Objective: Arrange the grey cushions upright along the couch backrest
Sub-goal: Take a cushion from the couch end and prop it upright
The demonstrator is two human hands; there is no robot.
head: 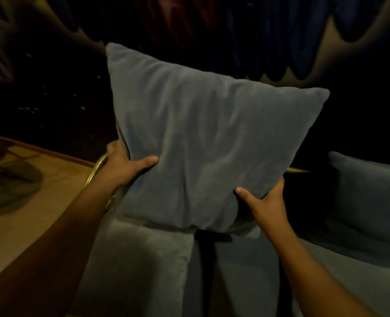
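Both hands, left hand (123, 167) and right hand (266, 202), grip the grey cushion (203, 143) upright, fingers pinching its lower edges. A second cushion (368, 191) sits at three o'clock. No writing shows.

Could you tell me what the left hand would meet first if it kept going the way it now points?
The grey cushion itself: the left hand already grips its lower left edge, thumb pressed into the front.

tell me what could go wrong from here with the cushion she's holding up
1. Both hands, left and right, pinch only the lower corners of the cushion, so its top could flop forward or sideways once released.
2. It is tilted, the left corner higher; set down like this it may lean rather than stand upright.
3. The second cushion sits close on the right, so sliding this one over could knock it.
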